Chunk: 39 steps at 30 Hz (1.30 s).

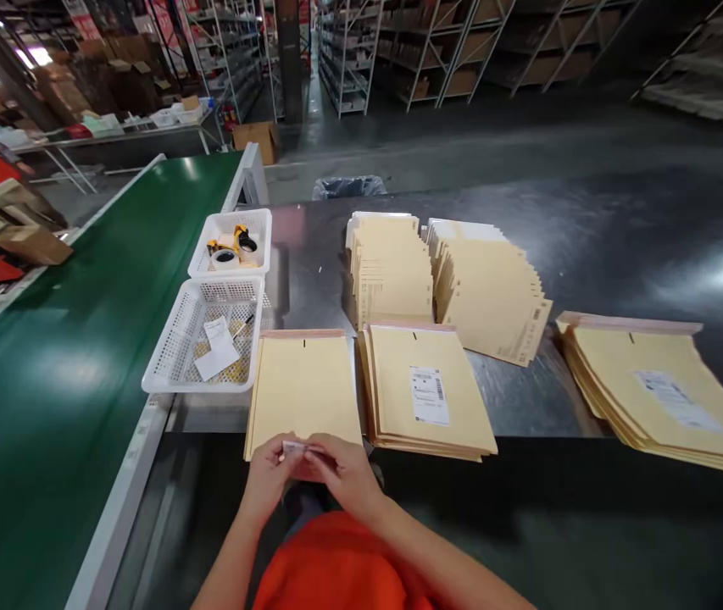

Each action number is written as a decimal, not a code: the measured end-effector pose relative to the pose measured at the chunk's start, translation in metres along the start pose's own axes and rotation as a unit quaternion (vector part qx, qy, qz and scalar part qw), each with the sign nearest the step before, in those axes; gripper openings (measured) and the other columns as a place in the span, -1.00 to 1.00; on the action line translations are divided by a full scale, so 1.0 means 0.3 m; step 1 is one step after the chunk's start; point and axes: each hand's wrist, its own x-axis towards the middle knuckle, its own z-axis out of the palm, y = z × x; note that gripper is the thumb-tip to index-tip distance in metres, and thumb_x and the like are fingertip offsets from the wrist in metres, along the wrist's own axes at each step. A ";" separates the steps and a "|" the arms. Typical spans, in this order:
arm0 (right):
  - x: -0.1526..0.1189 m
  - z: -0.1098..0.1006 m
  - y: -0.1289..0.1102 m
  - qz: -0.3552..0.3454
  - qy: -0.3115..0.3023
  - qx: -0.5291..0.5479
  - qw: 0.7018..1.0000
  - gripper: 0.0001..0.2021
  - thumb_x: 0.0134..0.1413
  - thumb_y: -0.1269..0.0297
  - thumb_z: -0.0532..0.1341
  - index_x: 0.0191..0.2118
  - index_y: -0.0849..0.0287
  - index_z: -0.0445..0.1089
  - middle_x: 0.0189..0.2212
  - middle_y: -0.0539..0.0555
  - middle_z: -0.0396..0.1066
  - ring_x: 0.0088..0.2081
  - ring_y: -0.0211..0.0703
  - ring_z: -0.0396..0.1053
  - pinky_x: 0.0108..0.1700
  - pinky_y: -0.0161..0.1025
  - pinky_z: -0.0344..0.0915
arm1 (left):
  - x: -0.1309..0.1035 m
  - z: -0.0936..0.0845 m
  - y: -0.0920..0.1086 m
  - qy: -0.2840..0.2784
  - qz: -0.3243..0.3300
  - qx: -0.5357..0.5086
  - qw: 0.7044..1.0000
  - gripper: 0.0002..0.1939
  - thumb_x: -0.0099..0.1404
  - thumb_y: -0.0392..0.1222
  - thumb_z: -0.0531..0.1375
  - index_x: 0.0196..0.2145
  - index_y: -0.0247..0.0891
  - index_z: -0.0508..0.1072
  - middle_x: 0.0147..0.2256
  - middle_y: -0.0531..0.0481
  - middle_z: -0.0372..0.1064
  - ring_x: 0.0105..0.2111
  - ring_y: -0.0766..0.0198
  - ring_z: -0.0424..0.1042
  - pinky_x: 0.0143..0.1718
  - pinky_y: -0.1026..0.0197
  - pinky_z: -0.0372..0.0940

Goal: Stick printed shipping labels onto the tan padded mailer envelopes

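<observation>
My left hand (pixel 265 476) and my right hand (pixel 347 471) meet at the table's front edge, fingers closed. Between their fingertips is a small whitish printed label (pixel 292 446), mostly hidden by the fingers. Just beyond them lies a stack of yellow padded envelopes (pixel 303 381), its top one showing a short black mark and no label. To the right of my hands a second stack of padded envelopes (pixel 392 398) carries a white shipping label (pixel 429 395) on its top piece.
A green conveyor belt (pixel 75 339) runs along the left. Two white baskets (pixel 167 339) hold tape rolls and paper slips. Upright kraft mailers (pixel 392 263) fill the table's middle. Another labelled envelope stack (pixel 621 356) overhangs the edge at right. A bin (pixel 348 186) stands behind the table.
</observation>
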 end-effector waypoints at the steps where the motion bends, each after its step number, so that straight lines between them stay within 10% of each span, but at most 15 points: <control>1: 0.007 0.005 0.001 -0.007 0.017 -0.019 1.000 -0.85 0.16 0.29 0.11 -0.24 0.13 0.42 -0.36 0.06 0.46 -0.33 -0.19 0.40 -0.26 -0.27 0.32 | 0.020 0.007 0.007 0.008 -0.014 -0.012 1.000 -0.66 0.07 0.06 0.28 -0.36 -0.31 0.52 -0.38 -0.06 0.49 -0.31 0.19 0.42 -0.21 0.22 0.31; 6: 0.158 0.026 0.110 0.039 0.084 -0.064 0.994 -0.86 0.11 0.33 0.13 -0.40 0.14 0.43 -0.28 0.07 0.39 -0.29 -0.21 0.38 -0.28 -0.28 0.31 | 0.040 0.029 -0.117 0.077 -0.088 -0.018 0.993 -0.48 0.12 0.23 0.16 -0.44 -0.37 0.50 -0.52 -0.01 0.42 -0.49 0.27 0.35 -0.44 0.25 0.27; 12: 0.369 0.068 0.357 0.118 0.172 -0.227 0.951 -0.85 0.03 0.32 0.17 -0.48 0.14 0.46 -0.21 0.11 0.40 -0.16 -0.02 0.31 -0.10 -0.05 0.23 | -0.146 -0.019 -0.314 0.022 -0.181 0.013 0.983 -0.46 -0.12 0.19 0.33 -0.52 -0.46 0.55 -0.57 -0.15 0.47 -0.54 0.11 0.42 -0.49 0.13 0.33; 16: 0.363 0.093 0.397 0.114 0.177 -0.270 0.939 -0.84 0.07 0.28 0.15 -0.31 0.14 0.48 -0.08 0.16 0.37 -0.05 0.08 0.24 -0.04 0.04 0.14 | -0.247 -0.047 -0.265 -0.010 -0.122 0.102 0.987 -0.70 0.04 -0.05 0.28 -0.44 -0.38 0.60 -0.39 -0.23 0.55 -0.39 0.03 0.50 -0.35 0.09 0.40; 21: 0.251 0.141 0.384 -0.027 0.057 -0.430 0.901 -0.50 0.20 0.22 0.03 0.21 0.34 0.13 0.20 0.33 0.11 0.21 0.14 0.01 0.17 0.08 -0.02 | -0.120 -0.103 -0.167 0.044 0.070 0.227 0.970 -0.77 0.06 -0.31 0.14 -0.41 -0.19 0.61 0.06 -0.13 0.38 0.06 0.04 0.36 0.10 0.03 0.26; 25: 0.239 0.127 0.396 -0.196 -0.171 -0.431 0.864 -0.41 0.22 0.06 -0.02 0.27 0.29 0.03 0.28 0.22 0.01 0.30 0.04 -0.12 0.28 0.04 -0.18 | 0.002 -0.136 -0.170 0.055 0.024 0.190 0.980 -0.70 0.06 -0.30 0.11 -0.31 -0.18 0.61 -0.05 -0.12 0.48 0.00 0.06 0.43 0.10 -0.01 0.27; 29: 0.259 0.073 0.390 -0.026 -0.084 -0.479 0.873 -0.30 0.19 -0.02 -0.04 0.28 0.45 -0.01 0.28 0.39 -0.07 0.30 0.21 -0.16 0.26 0.21 -0.23 | 0.018 -0.131 -0.194 0.062 0.008 0.184 0.981 -0.68 0.09 -0.19 0.13 -0.22 -0.22 0.59 -0.01 -0.13 0.44 0.04 0.06 0.39 0.12 0.02 0.25; 34: 0.121 0.096 0.340 -0.167 -0.212 -0.448 0.852 -0.18 0.01 0.07 0.18 0.30 0.45 -0.09 0.31 0.40 -0.19 0.32 0.28 -0.31 0.25 0.34 -0.34 | -0.022 -0.129 -0.144 0.068 0.014 0.197 0.978 -0.68 0.08 -0.18 0.13 -0.24 -0.25 0.59 -0.02 -0.17 0.45 0.01 0.04 0.42 0.07 0.02 0.30; 39: 0.119 0.037 0.268 -0.196 -0.213 -0.296 0.910 -0.55 0.10 0.28 0.15 0.11 0.31 0.29 0.11 0.31 0.29 0.16 0.11 0.21 0.16 0.10 0.18 | -0.081 -0.119 -0.037 -0.065 0.063 0.228 0.970 -0.73 0.19 -0.23 0.10 -0.28 -0.19 0.61 -0.15 -0.12 0.54 -0.14 0.07 0.50 -0.11 0.09 0.39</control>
